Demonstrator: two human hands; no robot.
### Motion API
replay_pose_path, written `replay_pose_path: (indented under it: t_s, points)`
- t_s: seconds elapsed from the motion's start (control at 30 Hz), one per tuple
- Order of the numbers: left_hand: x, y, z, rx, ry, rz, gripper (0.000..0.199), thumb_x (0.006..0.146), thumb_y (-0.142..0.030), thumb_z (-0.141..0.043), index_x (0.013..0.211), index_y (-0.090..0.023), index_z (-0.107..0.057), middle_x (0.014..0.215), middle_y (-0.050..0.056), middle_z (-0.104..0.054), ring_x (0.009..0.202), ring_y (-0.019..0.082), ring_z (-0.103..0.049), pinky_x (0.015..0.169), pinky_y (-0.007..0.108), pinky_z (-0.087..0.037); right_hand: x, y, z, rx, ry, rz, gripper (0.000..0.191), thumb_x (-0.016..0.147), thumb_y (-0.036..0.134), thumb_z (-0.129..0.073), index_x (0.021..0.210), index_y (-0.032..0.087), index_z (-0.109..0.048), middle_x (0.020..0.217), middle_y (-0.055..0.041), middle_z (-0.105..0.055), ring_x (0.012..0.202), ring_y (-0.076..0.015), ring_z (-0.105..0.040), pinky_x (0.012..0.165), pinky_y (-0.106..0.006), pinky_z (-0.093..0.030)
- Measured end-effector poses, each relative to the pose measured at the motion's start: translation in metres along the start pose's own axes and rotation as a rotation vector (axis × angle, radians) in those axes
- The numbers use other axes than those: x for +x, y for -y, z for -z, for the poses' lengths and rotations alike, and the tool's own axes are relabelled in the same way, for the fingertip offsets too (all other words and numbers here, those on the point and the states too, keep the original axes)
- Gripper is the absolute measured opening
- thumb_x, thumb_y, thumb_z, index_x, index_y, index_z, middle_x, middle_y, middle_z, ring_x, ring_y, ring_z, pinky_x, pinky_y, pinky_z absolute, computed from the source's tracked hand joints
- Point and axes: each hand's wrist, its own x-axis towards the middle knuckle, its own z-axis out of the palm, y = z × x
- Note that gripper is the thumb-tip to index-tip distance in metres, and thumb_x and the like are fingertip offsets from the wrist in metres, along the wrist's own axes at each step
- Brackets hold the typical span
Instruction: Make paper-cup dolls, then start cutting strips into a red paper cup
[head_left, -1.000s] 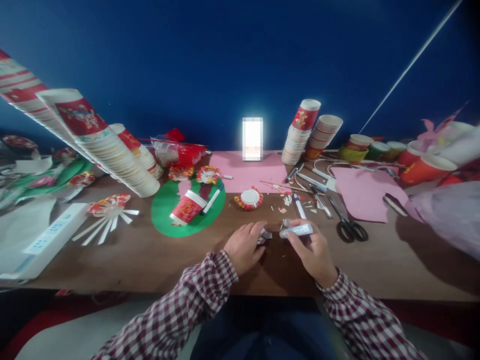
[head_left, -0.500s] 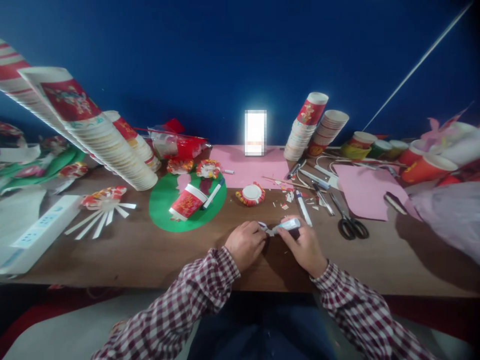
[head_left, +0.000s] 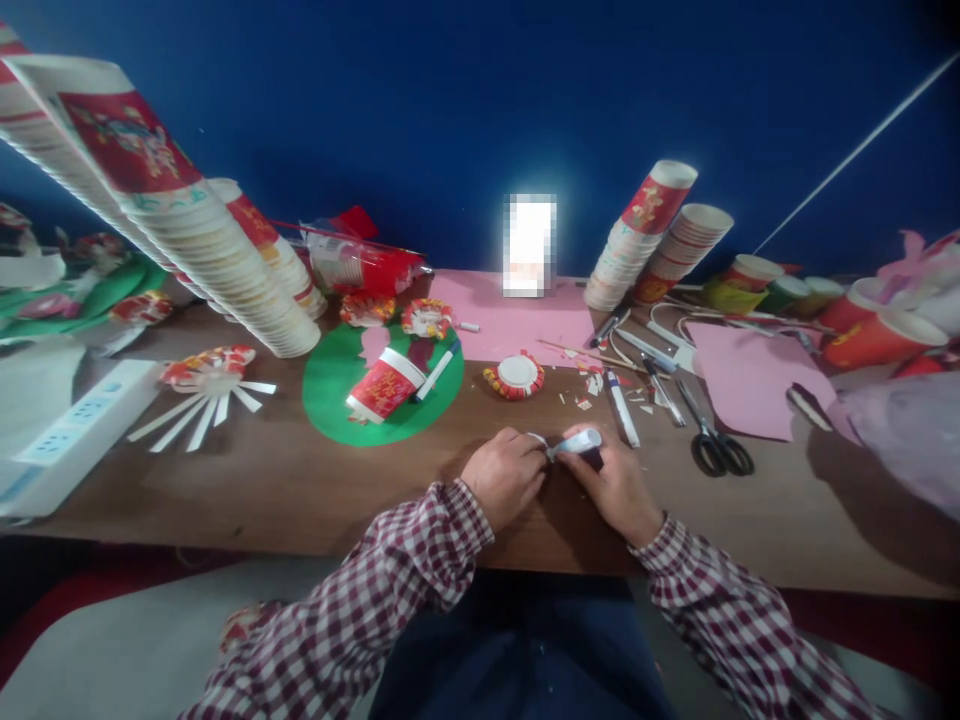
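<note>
Closed over the table near its front edge, my left hand (head_left: 507,473) pinches a small white paper piece (head_left: 537,441), most of it hidden behind the fingers. My right hand (head_left: 616,488) is closed around a white tube with a bluish body (head_left: 579,443), whose narrow end points left at the paper. The two hands almost meet at that end. Just beyond them lies a round white piece with a red and yellow folded rim (head_left: 520,374). To its right are paper scraps (head_left: 583,403) and a white marker with a dark end (head_left: 623,411).
Black-handled scissors (head_left: 721,452) lie at right by a pink sheet (head_left: 739,385). On a green paper disc (head_left: 330,395) rests a tipped red paper cup (head_left: 388,385). Tall cup stacks (head_left: 217,260) lean at left, shorter ones (head_left: 637,245) at back right. A white power strip (head_left: 90,430) is far left.
The hands have come slightly closer together, and the tube's narrow end now meets the left fingertips. The whole view has shifted a little, with the tabletop things appearing higher.
</note>
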Motion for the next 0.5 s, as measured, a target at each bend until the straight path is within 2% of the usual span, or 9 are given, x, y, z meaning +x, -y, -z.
replay_pose_path:
  t_s: [0.23, 0.5]
  points:
    - [0.0003, 0.0001, 0.0002, 0.003, 0.011, -0.005, 0.015, 0.086, -0.019, -0.045, 0.082, -0.015, -0.059, 0.093, 0.006, -0.061, 0.091, 0.016, -0.053, 0.085, 0.032, -0.041, 0.0004, -0.0026, -0.0003, -0.05, 0.06, 0.106, 0.015, 0.088, 0.029, -0.048, 0.098, 0.019, -0.051, 0.096, -0.0081, -0.058, 0.093, -0.0217, -0.054, 0.083, -0.035, -0.043]
    - [0.0008, -0.0002, 0.0006, 0.036, 0.034, -0.024, 0.015, 0.085, -0.018, -0.045, 0.08, -0.015, -0.059, 0.09, 0.006, -0.06, 0.089, 0.016, -0.051, 0.084, 0.032, -0.042, 0.0038, -0.0016, -0.0017, -0.042, 0.069, 0.12, 0.013, 0.088, 0.029, -0.047, 0.098, 0.02, -0.05, 0.095, -0.0075, -0.057, 0.092, -0.0214, -0.054, 0.082, -0.035, -0.043]
